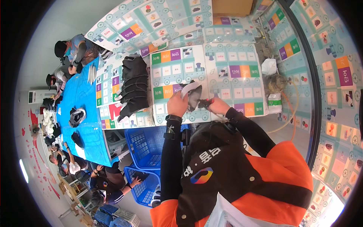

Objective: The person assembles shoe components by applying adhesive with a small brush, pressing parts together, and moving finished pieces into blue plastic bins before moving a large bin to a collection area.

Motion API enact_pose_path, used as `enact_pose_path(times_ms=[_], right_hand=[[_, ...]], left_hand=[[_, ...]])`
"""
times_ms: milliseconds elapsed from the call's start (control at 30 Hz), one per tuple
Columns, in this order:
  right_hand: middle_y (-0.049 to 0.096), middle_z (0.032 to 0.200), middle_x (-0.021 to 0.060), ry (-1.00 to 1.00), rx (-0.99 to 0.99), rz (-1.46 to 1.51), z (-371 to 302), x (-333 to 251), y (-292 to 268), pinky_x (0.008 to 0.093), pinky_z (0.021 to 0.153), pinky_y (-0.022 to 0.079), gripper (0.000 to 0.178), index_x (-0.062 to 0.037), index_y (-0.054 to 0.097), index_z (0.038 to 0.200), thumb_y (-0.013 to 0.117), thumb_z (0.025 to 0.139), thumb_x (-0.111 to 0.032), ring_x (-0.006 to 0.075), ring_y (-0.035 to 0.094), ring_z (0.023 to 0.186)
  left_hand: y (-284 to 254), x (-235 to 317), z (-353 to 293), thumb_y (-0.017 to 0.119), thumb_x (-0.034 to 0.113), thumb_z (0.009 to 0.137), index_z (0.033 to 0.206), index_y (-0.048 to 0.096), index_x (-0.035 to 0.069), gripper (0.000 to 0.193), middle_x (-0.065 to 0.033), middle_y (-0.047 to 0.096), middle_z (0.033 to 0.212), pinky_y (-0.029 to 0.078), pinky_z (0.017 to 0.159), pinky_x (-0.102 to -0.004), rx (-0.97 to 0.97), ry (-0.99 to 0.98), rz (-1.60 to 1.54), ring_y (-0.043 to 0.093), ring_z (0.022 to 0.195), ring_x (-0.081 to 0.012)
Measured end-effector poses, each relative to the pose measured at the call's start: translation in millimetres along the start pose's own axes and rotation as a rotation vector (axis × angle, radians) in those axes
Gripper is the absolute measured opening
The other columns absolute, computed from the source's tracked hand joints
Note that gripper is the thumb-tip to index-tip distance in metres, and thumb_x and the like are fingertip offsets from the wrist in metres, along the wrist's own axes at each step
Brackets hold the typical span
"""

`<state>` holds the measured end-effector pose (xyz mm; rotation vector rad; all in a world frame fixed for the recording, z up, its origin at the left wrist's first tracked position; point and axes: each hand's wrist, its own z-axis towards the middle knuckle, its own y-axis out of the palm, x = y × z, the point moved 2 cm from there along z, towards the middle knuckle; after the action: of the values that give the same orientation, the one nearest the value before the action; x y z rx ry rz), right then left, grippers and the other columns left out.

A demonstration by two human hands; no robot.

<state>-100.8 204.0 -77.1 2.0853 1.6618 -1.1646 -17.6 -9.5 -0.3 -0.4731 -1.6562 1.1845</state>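
Observation:
My left hand (177,104) is closed on the edge of a grey and white fabric piece with a black rim, which looks like a shoe upper (195,97). The piece is held just over the patterned table (162,109). To its right, my right hand (219,106) is closed on a small dark object (204,102) that reaches to the upper's edge. Its kind is too small to make out. Left of my hands lies a long overlapping row of black shoe uppers (135,85) with pale edges.
Two blue plastic baskets (145,145) stand below the table's front edge at my left. A long blue-covered table (85,130) bears a grey and black upper (77,117); several people work around it. At the right, a white bag (269,66) and hoses (296,109) lie beyond the table.

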Motion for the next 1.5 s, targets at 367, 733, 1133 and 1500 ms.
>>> enact_pose_path(times_ms=[367,733,1133,1500], right_hand=[[0.067,0.090,0.0295,-0.199,0.385,0.014,-6,-1,-5,0.0499,0.076,0.049,0.026,0.0015,0.068,0.100,0.061,0.089,-0.021,0.0498,0.063,0.091],[0.067,0.091,0.0300,-0.210,0.417,-0.055,-12,-11,-10,0.0523,0.077,0.049,0.022,0.0012,0.066,0.100,0.058,0.091,-0.017,0.0503,0.063,0.092],[0.066,0.084,0.0303,-0.211,0.495,-0.046,-18,-12,-17,0.0556,0.076,0.048,0.022,0.0002,0.066,0.097,0.055,0.090,-0.017,0.0510,0.062,0.086],[0.066,0.087,0.0301,-0.189,0.455,-0.130,-7,9,-11,0.0530,0.075,0.049,0.022,-0.0002,0.066,0.100,0.055,0.092,-0.018,0.0502,0.063,0.089]], left_hand=[[0,0,-8,0.067,0.037,0.094,0.102,0.069,0.004,0.034,-0.0209,0.071,0.097,0.054,0.075,-0.0529,-0.020,-0.030,0.001,0.068,0.089,-0.0435],[4,2,-8,0.068,0.037,0.093,0.100,0.069,0.003,0.035,-0.0214,0.071,0.096,0.054,0.075,-0.0530,-0.015,-0.004,0.024,0.068,0.087,-0.0440],[5,2,-7,0.067,0.037,0.094,0.096,0.067,0.002,0.034,-0.0220,0.070,0.091,0.054,0.074,-0.0525,-0.022,-0.006,0.031,0.068,0.085,-0.0437],[8,4,-9,0.067,0.039,0.094,0.109,0.070,-0.001,0.043,-0.0228,0.070,0.090,0.054,0.071,-0.0518,0.027,0.034,-0.012,0.068,0.082,-0.0439]])
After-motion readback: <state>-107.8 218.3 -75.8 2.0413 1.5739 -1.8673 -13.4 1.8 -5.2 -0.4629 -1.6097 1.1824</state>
